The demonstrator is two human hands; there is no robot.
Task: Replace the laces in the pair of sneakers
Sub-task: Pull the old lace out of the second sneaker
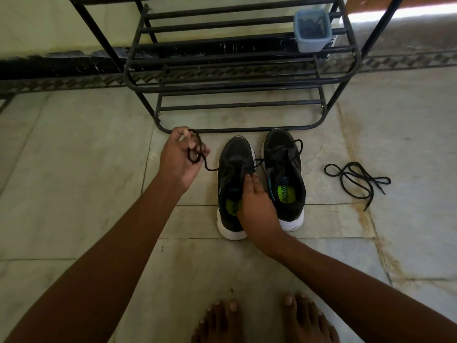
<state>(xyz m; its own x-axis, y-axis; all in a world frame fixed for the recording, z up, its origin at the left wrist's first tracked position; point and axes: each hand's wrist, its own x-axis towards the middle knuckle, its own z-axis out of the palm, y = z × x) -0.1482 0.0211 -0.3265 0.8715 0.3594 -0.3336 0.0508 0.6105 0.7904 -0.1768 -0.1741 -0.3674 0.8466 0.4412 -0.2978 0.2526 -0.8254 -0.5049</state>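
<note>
Our left hand (178,154) is gripping a looped black lace (197,154); our right hand (257,204) is pressing the left black sneaker (232,154) mid-frame, fingers flat, below a black metal rack (237,80).

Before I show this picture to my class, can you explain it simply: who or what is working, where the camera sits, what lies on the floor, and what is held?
No machine: a person works bare-handed, filmed by one head-worn camera looking down. The left hand grips a black lace that runs to the left sneaker. The right hand rests on that sneaker. The right sneaker stands beside it on the tiled floor. A loose lace lies to the right. Behind stands a shoe rack bearing a blue container.
</note>
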